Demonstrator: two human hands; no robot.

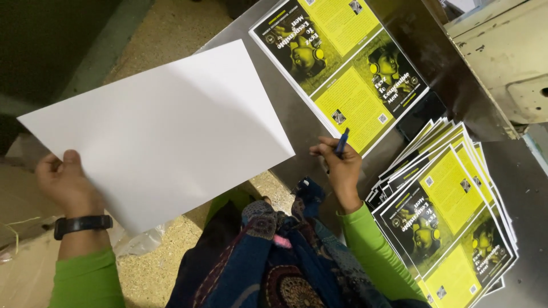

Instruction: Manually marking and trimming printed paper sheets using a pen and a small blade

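The left hand [64, 181] pinches a blank white sheet [160, 128] at its lower corner. The right hand [341, 166] grips a blue pen [342, 141], with printed yellow-black sheets [342, 63] just above its tip.

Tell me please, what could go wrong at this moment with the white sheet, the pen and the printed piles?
The left hand grips the large white sheet at one corner only, in mid-air; it could bend or crease. The right hand holds a blue pen right at the edge of the flat printed stack; a slip might mark the top print. The fanned stack lies unevenly on the metal table and could slide further apart.
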